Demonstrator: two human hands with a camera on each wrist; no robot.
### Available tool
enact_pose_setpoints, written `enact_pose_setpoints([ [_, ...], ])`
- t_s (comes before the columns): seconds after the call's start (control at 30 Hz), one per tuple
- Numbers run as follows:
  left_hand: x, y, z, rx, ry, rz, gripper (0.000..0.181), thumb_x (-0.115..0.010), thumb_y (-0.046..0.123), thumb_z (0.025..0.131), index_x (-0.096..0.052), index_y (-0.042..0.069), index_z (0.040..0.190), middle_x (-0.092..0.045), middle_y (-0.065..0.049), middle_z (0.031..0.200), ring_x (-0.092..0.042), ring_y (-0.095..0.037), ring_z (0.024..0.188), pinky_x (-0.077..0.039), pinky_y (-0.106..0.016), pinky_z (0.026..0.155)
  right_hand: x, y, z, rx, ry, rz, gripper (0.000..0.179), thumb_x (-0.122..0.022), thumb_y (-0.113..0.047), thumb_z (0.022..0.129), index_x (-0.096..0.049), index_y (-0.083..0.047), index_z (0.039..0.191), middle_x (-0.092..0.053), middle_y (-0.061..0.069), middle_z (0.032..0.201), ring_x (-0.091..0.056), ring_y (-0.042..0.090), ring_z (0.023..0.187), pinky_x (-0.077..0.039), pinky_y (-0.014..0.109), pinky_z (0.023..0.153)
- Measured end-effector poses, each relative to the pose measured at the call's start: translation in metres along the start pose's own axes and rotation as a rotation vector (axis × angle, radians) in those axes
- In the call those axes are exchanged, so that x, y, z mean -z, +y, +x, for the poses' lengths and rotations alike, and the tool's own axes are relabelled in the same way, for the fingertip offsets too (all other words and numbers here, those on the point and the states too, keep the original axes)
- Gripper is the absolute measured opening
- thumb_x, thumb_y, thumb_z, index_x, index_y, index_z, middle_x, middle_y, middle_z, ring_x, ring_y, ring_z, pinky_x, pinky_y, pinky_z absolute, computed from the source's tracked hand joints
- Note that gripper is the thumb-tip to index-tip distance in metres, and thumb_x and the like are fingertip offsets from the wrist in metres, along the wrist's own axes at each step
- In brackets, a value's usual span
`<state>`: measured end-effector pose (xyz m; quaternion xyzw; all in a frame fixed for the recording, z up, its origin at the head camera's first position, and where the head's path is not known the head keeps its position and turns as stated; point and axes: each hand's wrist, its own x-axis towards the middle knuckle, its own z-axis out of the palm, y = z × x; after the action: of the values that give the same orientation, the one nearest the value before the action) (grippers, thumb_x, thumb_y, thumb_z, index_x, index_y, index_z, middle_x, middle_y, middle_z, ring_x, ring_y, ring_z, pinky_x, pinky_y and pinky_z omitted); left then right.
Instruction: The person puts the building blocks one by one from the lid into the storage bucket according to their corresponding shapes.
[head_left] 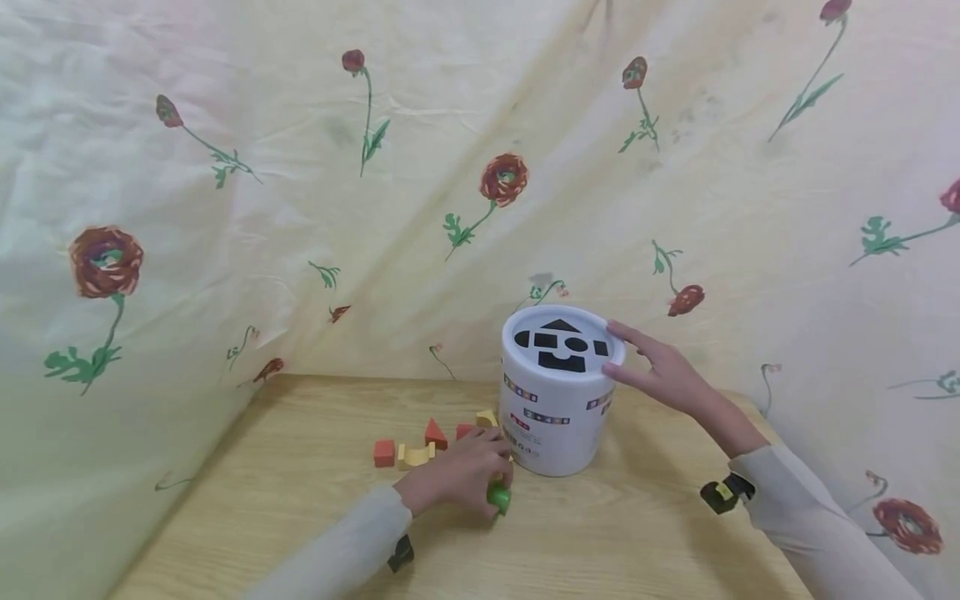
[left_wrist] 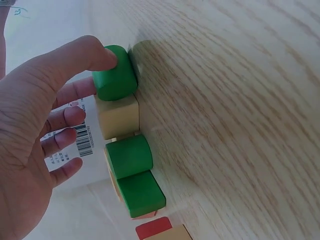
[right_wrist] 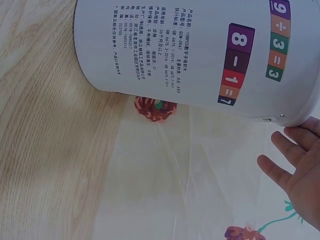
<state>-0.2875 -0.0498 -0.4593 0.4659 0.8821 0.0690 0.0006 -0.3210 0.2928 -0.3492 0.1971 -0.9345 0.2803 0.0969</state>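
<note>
My left hand (head_left: pixel 461 473) is low over the table at the left of the white shape-sorter bucket (head_left: pixel 551 433). Its thumb and index finger pinch a green rounded block (left_wrist: pixel 114 80), while the other fingers lie loosely bent. In the left wrist view a plain wooden block (left_wrist: pixel 119 117) and two more green blocks (left_wrist: pixel 131 157) line up beside it. At the bucket's top right, my right hand (head_left: pixel 663 371) touches the rim with thumb and index finger spread and fairly straight. The bucket stands upright, its lid (head_left: pixel 558 329) showing several dark shaped holes.
Left of the bucket, near the left hand, are a red cube (head_left: pixel 384 453), a yellow arch-cut block (head_left: pixel 416 455) and a red triangular block (head_left: pixel 434 434). Behind the wooden table (head_left: pixel 300 467) hangs a flowered cloth (head_left: pixel 420 250), which also runs along both sides.
</note>
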Motion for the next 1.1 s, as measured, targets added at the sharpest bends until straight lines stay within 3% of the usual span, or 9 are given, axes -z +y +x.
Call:
enact_pose_setpoints([
  [0.33, -0.002, 0.001, 0.003, 0.022, -0.030, 0.023, 0.024, -0.087, 0.039, 0.074, -0.074, 0.031, 0.093, -0.063, 0.012, 0.119, -0.044, -0.008, 0.112, -0.042, -0.032, 0.100, 0.002, -0.001, 0.002, -0.001, -0.017, -0.015, 0.078, -0.066, -0.046, 0.096, -0.033, -0.015, 0.160, -0.036, 0.019, 0.163, -0.043, 0.052, 0.139, -0.038, 0.075, 0.102],
  [0.57, -0.005, 0.003, 0.001, -0.011, 0.005, 0.042, 0.027, -0.084, 0.044, 0.075, -0.075, 0.030, 0.096, -0.065, 0.012, 0.119, -0.046, -0.007, 0.108, -0.040, -0.029, 0.098, 0.004, -0.003, 0.001, 0.000, -0.023, -0.014, 0.078, -0.066, -0.045, 0.097, -0.033, -0.014, 0.160, -0.037, 0.020, 0.162, -0.042, 0.053, 0.139, -0.038, 0.075, 0.102],
  [0.7, -0.003, 0.004, 0.001, 0.009, 0.011, -0.051, 0.027, -0.085, 0.044, 0.074, -0.074, 0.030, 0.095, -0.066, 0.012, 0.118, -0.046, -0.006, 0.106, -0.041, -0.027, 0.095, 0.004, -0.004, 0.000, -0.003, -0.024, -0.014, 0.078, -0.066, -0.045, 0.097, -0.033, -0.014, 0.160, -0.037, 0.020, 0.162, -0.043, 0.052, 0.139, -0.038, 0.075, 0.102],
  [0.93, 0.010, 0.004, 0.002, 0.038, 0.034, -0.222, 0.026, -0.086, 0.035, 0.074, -0.073, 0.027, 0.094, -0.066, 0.017, 0.101, -0.051, -0.006, 0.099, -0.042, -0.019, 0.082, 0.005, -0.004, 0.000, 0.012, -0.022, -0.027, 0.077, -0.066, -0.044, 0.096, -0.034, -0.013, 0.159, -0.038, 0.021, 0.161, -0.045, 0.053, 0.136, -0.040, 0.074, 0.100],
  [1.1, 0.020, 0.002, 0.001, 0.071, 0.065, -0.295, 0.024, -0.086, 0.028, 0.075, -0.073, 0.026, 0.095, -0.065, 0.018, 0.097, -0.055, -0.012, 0.102, -0.044, -0.021, 0.084, 0.007, -0.007, 0.001, 0.006, -0.030, -0.039, 0.077, -0.066, -0.045, 0.096, -0.034, -0.013, 0.159, -0.039, 0.022, 0.160, -0.046, 0.053, 0.135, -0.041, 0.073, 0.100],
])
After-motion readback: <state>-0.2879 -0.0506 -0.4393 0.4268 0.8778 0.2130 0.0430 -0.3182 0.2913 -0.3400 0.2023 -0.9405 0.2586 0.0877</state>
